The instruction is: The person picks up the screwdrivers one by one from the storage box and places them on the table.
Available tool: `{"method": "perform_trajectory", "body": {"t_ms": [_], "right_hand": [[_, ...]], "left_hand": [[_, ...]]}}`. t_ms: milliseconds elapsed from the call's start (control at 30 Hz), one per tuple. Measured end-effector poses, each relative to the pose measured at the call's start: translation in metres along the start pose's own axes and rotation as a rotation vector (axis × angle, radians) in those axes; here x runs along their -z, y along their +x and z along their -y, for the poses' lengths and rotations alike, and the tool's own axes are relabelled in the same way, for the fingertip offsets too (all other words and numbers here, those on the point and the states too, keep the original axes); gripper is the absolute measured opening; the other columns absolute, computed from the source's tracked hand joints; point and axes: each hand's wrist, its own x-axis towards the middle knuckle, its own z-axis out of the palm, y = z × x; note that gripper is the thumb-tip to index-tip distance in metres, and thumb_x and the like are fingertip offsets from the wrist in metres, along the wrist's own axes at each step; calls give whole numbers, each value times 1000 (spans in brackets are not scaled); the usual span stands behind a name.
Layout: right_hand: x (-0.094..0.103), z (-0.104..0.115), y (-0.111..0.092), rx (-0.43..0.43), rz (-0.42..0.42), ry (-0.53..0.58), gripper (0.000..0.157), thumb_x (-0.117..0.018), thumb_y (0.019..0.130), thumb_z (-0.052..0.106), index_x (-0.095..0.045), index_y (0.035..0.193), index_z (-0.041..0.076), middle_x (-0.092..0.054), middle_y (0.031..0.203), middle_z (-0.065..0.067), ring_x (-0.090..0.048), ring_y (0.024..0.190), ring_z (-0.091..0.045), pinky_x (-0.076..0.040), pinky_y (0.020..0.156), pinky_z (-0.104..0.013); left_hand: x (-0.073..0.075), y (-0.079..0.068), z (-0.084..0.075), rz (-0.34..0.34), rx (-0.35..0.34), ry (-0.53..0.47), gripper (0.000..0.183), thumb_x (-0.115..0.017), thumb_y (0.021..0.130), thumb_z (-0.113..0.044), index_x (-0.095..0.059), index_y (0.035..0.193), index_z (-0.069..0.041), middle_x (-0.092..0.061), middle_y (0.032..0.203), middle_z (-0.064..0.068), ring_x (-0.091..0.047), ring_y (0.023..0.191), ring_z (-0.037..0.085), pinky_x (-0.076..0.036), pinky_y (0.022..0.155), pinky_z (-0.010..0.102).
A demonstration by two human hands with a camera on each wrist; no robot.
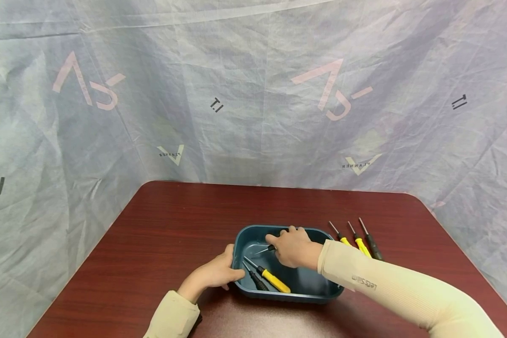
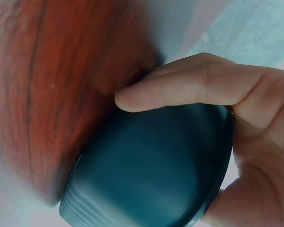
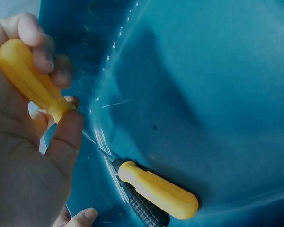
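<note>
A dark blue-green plastic bin (image 1: 295,297) sits at the front of the table. My left hand (image 1: 216,271) grips its left end, thumb over the rim, and the left wrist view shows fingers (image 2: 180,90) along the outer wall. Over the inside of the bin, my right hand (image 1: 293,247) holds a screwdriver by its yellow handle (image 3: 31,75); its thin shaft points left in the head view. Below it in the bin lie another yellow-handled screwdriver (image 1: 276,281) and a black-handled screwdriver (image 1: 259,283), side by side with tips toward the left end.
Right of the bin, two yellow-handled screwdrivers (image 1: 360,243) and a black-handled screwdriver (image 1: 373,246) lie in a row on the reddish-brown table (image 1: 186,220), partly behind my right sleeve (image 1: 388,281). A grey printed sheet (image 1: 253,117) hangs behind the table.
</note>
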Motion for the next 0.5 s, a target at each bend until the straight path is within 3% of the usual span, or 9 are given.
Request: {"method": "perform_trajectory", "body": {"t_ms": [233, 500], "right_hand": [[0, -5, -7, 24, -110, -22, 19, -49, 92, 33, -44, 108, 25, -54, 85, -5, -37, 64, -21, -33, 55, -31], [4, -12, -12, 23, -137, -4, 17, -50, 92, 31, -45, 105, 23, -49, 77, -4, -36, 64, -21, -29, 55, -31]], "left_hand": [[1, -1, -4, -7, 5, -12, 65, -58, 76, -15, -24, 126, 8, -49, 82, 11, -50, 59, 19, -48, 47, 35], [-1, -2, -6, -18, 3, -15, 66, -59, 75, -13, -24, 126, 8, -49, 82, 11, -50, 58, 19, -48, 46, 38]]}}
